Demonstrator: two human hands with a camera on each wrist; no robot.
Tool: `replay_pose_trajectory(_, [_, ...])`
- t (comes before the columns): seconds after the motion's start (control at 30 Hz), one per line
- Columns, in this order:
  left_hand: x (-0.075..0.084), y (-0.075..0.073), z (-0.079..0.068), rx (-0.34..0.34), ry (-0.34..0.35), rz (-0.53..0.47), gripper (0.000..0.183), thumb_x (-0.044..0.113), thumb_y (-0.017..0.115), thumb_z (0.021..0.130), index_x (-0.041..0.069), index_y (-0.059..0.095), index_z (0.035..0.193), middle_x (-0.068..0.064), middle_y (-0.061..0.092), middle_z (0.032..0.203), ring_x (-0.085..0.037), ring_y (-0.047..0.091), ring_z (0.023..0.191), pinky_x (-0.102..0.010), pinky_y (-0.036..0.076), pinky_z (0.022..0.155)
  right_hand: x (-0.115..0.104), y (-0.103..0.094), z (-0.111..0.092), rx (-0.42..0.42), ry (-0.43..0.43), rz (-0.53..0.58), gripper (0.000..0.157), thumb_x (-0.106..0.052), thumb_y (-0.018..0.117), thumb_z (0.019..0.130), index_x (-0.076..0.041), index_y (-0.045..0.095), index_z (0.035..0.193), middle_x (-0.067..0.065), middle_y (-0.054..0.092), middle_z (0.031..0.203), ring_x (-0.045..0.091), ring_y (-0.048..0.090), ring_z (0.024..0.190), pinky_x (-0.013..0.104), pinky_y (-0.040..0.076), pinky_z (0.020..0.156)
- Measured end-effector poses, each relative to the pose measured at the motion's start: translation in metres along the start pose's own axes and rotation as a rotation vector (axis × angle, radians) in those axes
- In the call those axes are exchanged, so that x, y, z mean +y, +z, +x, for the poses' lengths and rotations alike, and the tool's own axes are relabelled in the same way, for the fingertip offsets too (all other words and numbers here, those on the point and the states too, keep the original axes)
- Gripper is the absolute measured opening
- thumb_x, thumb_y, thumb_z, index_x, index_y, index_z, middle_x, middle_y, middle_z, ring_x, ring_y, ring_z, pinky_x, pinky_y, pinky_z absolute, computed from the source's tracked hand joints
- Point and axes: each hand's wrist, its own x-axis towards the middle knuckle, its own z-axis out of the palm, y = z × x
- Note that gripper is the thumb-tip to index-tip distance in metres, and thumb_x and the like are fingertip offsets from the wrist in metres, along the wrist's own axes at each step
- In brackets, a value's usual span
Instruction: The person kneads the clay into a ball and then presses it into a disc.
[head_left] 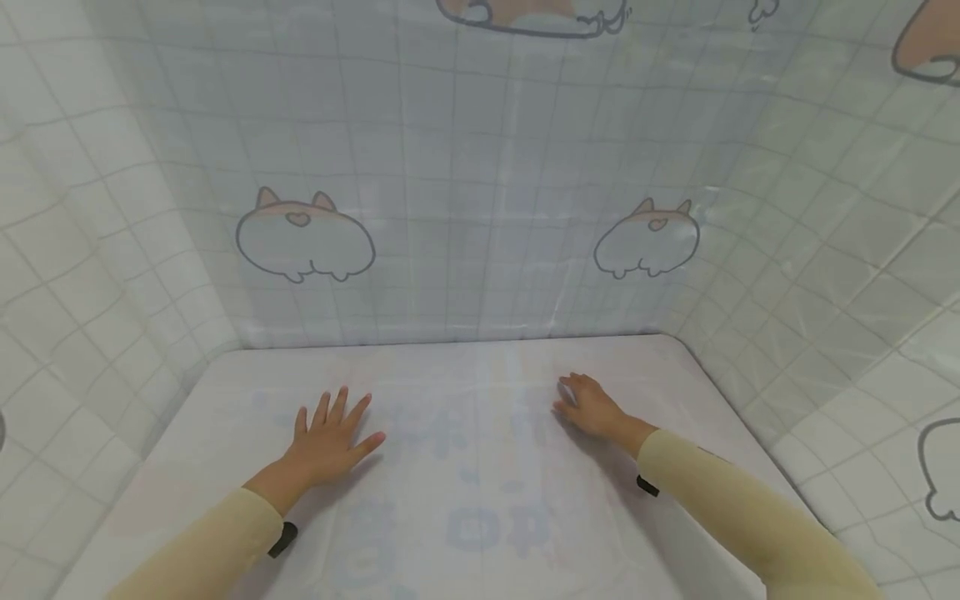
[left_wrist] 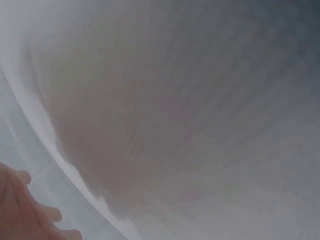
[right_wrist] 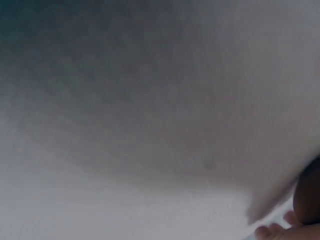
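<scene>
In the head view the left hand (head_left: 325,447) lies over the white table (head_left: 450,467), palm down, its fingers spread and straight. Across from it the right hand (head_left: 588,406) is at the table's right side, its fingers loosely bent, with nothing seen in its grasp. Part of the left hand (left_wrist: 22,210) shows in the lower left corner of the left wrist view. Fingers (right_wrist: 272,231) of the right hand appear at the lower right of the right wrist view. Pale, shaded table surface fills most of both wrist views.
A sheet-like back wall (head_left: 465,192) with a grid and dog drawings rises behind the table. Similar gridded sheets stand at the left (head_left: 82,275) and right (head_left: 840,292). Faint coloured prints mark the tabletop. Each wrist carries a small black device (head_left: 283,539).
</scene>
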Motion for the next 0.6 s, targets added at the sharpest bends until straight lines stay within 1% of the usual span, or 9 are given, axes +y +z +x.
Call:
replay_pose_trajectory(0.07, [0.0,-0.001,0.0,-0.011,-0.001,-0.005,0.09,0.076,0.033,0.095,0.016,0.023,0.16,-0.029,0.007,0.163,-0.055,0.002,0.146,-0.075,-0.006,0.107,0.0,0.002,0.0,0.0,-0.007,-0.014,0.064,-0.039,0.049,0.106,0.004,0.035,0.151,0.034,0.027,0.155,0.053,0.02,0.144,0.063,0.018,0.115])
replay_pose_trajectory(0.17, [-0.001,-0.001,0.0,-0.004,0.008,-0.037,0.086,0.072,0.037,0.097,0.017,0.023,0.16,-0.031,0.008,0.162,-0.057,0.002,0.145,-0.076,-0.007,0.106,0.003,0.009,0.0,-0.006,-0.006,-0.061,0.069,-0.048,0.042,0.106,-0.001,0.031,0.155,0.032,0.022,0.158,0.053,0.015,0.145,0.067,0.014,0.114])
replay_pose_trajectory(0.3, [-0.003,-0.003,-0.001,-0.009,-0.005,-0.044,0.085,0.072,0.038,0.097,0.015,0.025,0.16,-0.032,0.009,0.161,-0.058,0.002,0.144,-0.076,-0.007,0.106,0.006,0.02,0.004,-0.043,0.025,-0.108,0.08,-0.066,0.035,0.101,-0.013,0.023,0.16,0.024,0.013,0.164,0.049,0.006,0.149,0.068,0.006,0.114])
replay_pose_trajectory(0.37, [-0.002,-0.006,-0.001,-0.028,-0.017,-0.026,0.088,0.074,0.035,0.096,0.013,0.026,0.159,-0.032,0.009,0.161,-0.057,0.003,0.145,-0.076,-0.007,0.106,0.006,0.025,0.005,-0.057,0.038,-0.127,0.085,-0.072,0.031,0.098,-0.016,0.021,0.161,0.023,0.01,0.165,0.049,0.004,0.149,0.069,0.003,0.114])
replay_pose_trajectory(0.4, [-0.004,-0.005,0.0,-0.035,-0.019,-0.013,0.09,0.076,0.033,0.096,0.013,0.025,0.159,-0.031,0.008,0.162,-0.057,0.002,0.145,-0.075,-0.008,0.107,0.006,0.027,0.006,-0.058,0.044,-0.128,0.087,-0.074,0.031,0.097,-0.017,0.021,0.161,0.022,0.009,0.165,0.048,0.003,0.149,0.069,0.001,0.114])
replay_pose_trajectory(0.47, [-0.007,-0.003,0.004,-0.055,-0.023,0.006,0.092,0.078,0.029,0.095,0.014,0.023,0.16,-0.029,0.006,0.163,-0.055,0.001,0.146,-0.074,-0.01,0.107,0.007,0.03,0.006,-0.046,0.058,-0.159,0.09,-0.078,0.028,0.094,-0.019,0.019,0.162,0.02,0.007,0.165,0.048,0.003,0.15,0.069,0.0,0.114])
replay_pose_trajectory(0.6, [0.001,-0.015,0.002,-0.065,-0.029,0.009,0.09,0.075,0.034,0.096,0.012,0.025,0.159,-0.031,0.007,0.162,-0.057,0.003,0.145,-0.075,-0.007,0.107,0.007,0.035,0.007,0.004,0.061,-0.189,0.093,-0.082,0.027,0.092,-0.021,0.02,0.162,0.019,0.007,0.165,0.048,0.004,0.149,0.07,-0.001,0.113])
